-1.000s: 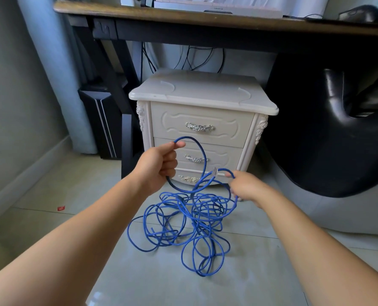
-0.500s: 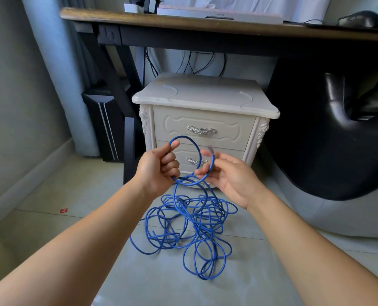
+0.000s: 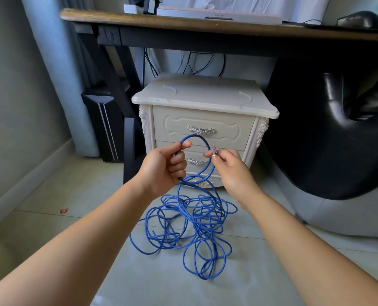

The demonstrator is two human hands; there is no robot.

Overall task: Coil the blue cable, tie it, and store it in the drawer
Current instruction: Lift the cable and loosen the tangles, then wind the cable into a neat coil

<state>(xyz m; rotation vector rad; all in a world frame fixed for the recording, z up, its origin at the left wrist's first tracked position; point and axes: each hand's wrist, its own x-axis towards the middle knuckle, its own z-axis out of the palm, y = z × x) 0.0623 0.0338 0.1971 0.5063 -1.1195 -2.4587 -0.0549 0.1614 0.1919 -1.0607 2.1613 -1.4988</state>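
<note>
The blue cable [image 3: 183, 226] lies in a loose tangle on the tiled floor in front of a white cabinet [image 3: 203, 100] with three closed drawers; the top drawer [image 3: 174, 127] has a silver handle. My left hand [image 3: 161, 166] grips the cable in a fist, thumb pressed on a small loop that rises above it. My right hand [image 3: 230, 171] pinches the cable's end just below its clear plug [image 3: 215, 149], held up beside that loop. Both hands hover in front of the middle drawer.
A dark wooden desk [image 3: 183, 21] spans above the cabinet, with black wires hanging behind. A black computer tower [image 3: 104, 124] stands to the left, a black chair [image 3: 338, 133] to the right. A small red scrap [image 3: 63, 210] lies on the floor.
My right hand has lifted the cable's end from near the floor up beside my left hand, closing a small loop. The view has shifted slightly.
</note>
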